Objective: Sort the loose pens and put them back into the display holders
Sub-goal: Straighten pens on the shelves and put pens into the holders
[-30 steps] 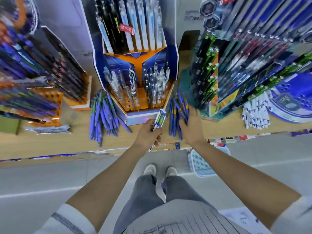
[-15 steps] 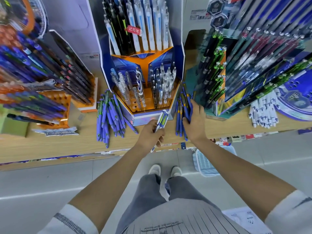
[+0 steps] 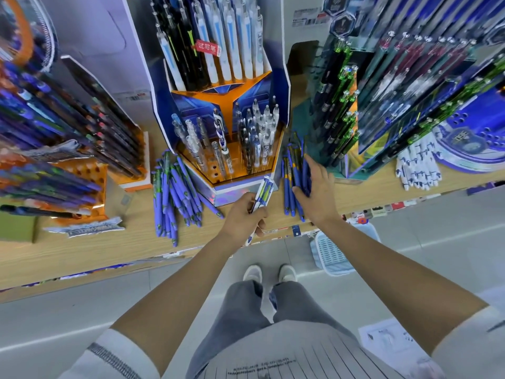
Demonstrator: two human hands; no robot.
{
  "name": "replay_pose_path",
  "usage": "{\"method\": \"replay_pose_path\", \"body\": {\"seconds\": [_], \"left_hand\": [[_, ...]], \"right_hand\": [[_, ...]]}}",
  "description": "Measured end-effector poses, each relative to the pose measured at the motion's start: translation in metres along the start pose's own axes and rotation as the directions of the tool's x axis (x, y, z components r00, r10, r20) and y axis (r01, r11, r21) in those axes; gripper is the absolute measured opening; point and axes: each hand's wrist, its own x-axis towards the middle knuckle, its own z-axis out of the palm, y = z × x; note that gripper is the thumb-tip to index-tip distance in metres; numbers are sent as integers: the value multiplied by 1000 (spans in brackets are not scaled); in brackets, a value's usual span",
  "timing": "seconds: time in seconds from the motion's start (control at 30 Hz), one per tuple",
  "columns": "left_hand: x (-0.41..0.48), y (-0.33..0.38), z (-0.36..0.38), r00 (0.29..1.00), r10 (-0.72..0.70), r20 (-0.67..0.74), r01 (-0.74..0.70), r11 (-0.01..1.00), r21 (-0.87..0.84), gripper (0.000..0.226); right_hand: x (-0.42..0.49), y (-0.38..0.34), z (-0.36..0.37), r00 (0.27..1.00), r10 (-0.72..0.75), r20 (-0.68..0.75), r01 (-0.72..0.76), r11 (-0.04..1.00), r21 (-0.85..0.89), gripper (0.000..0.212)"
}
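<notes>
My left hand (image 3: 244,214) grips a small bundle of white and blue pens (image 3: 263,192) in front of the blue and orange display holder (image 3: 232,149). That holder has pens standing in its orange tray. My right hand (image 3: 317,192) lies on a pile of dark blue loose pens (image 3: 291,176) to the right of the holder, fingers spread over them and thumb beside them. Another pile of purple-blue loose pens (image 3: 175,192) lies on the wooden shelf (image 3: 109,242) to the holder's left.
Tall pen racks crowd the shelf at left (image 3: 54,132) and right (image 3: 410,91). White pens (image 3: 418,168) lie at the far right. A pale blue basket (image 3: 333,255) stands on the floor below the shelf edge, near my shoes (image 3: 269,273).
My right hand has slid forward along the dark blue pile, fingers now spread over it. My left hand keeps its bundle in about the same place. The camera has moved closer to the shelf.
</notes>
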Motion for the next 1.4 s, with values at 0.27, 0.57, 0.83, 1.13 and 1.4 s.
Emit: {"method": "replay_pose_path", "body": {"seconds": [0.27, 0.57, 0.83, 1.13, 1.4], "left_hand": [[-1, 1, -2, 1000, 0, 21, 1, 1000, -21, 11], [-10, 14, 37, 998, 54, 45, -46, 985, -167, 15], [-28, 30, 138, 995, 90, 31, -81, 968, -236, 16], [-23, 31, 261, 973, 215, 79, -221, 972, 83, 20], [22, 45, 279, 875, 451, 175, -440, 593, 674, 46]], "right_hand": [[-10, 8, -2, 1000, 16, -5, -15, 990, 140, 67], [-59, -3, -36, 995, 101, 18, -96, 857, 506, 18], [-96, 41, -81, 941, 72, 332, -302, 622, 722, 27], [-120, 147, -173, 939, 188, 289, -334, 705, 625, 16], [-80, 186, -207, 936, 247, 250, -350, 719, 600, 5]]}}
